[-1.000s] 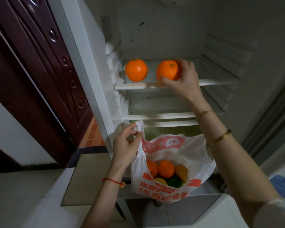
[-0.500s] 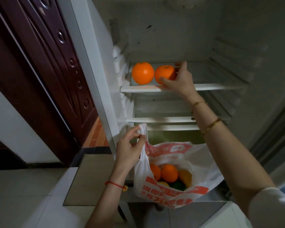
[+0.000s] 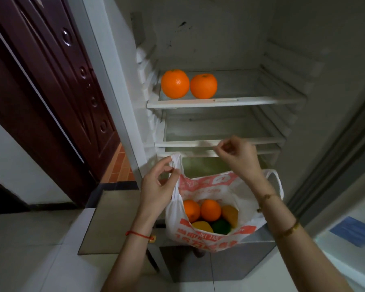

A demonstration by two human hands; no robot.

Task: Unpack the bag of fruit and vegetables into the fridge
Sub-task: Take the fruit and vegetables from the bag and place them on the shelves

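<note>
Red print on the bag [image 3: 211, 239] is unreadable; left hand [image 3: 156, 186] pinches its handle, right hand [image 3: 238, 157] hovers above, fingers loosely curled, holding nothing.

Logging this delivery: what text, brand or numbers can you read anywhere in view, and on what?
White and red plastic bag, lower red band: large white Chinese characters, cut off by folds, not readable.
Same bag, upper red panel: a white logo and small print, too blurred to read.
Blue sheet at far right: no legible text.

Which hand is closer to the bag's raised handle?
Left. The left hand pinches the raised handle of the bag; the right hand hovers apart, to its right.
</note>
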